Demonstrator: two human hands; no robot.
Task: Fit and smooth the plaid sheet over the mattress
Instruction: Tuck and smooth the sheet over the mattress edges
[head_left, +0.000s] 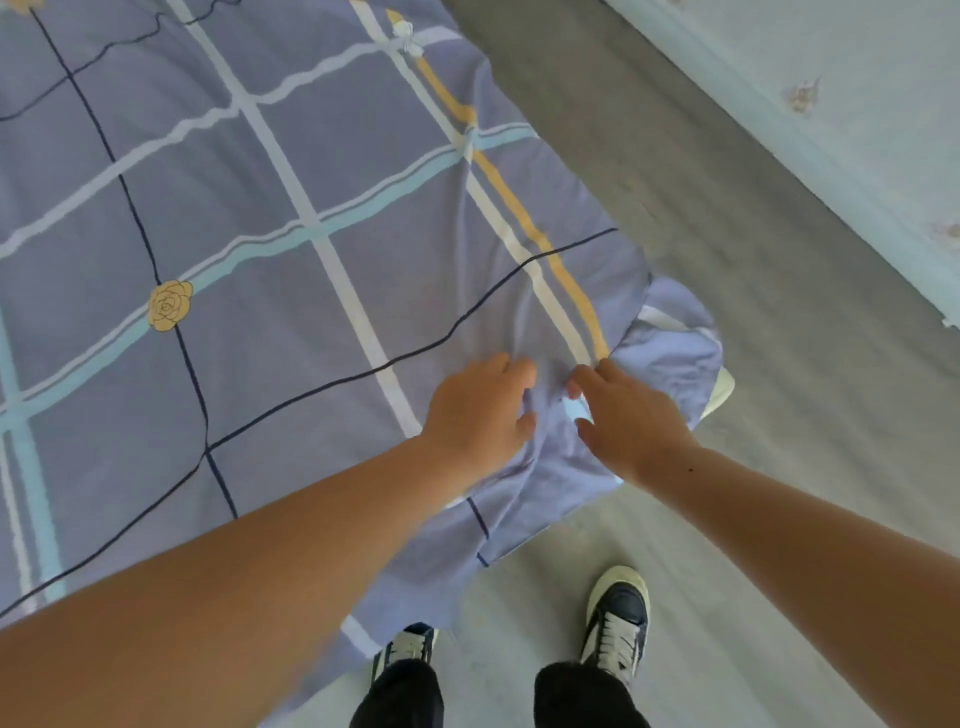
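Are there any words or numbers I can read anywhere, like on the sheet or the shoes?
None can be read.
The plaid sheet shows only stripes and a yellow rose, no writing.
The shoes are too blurred to show any brand.

**One head-worn view, looking steeply down at the bed corner**

A single wide-angle camera sits on the person's head and faces forward and down. It looks from above the near corner of the bed, close enough that both forearms fill the lower frame. The plaid sheet (260, 218) spreads up and left; the grey floor (727, 234) runs up the right side. The person's shoes (618, 618) show at the bottom edge, almost directly beneath the lens.
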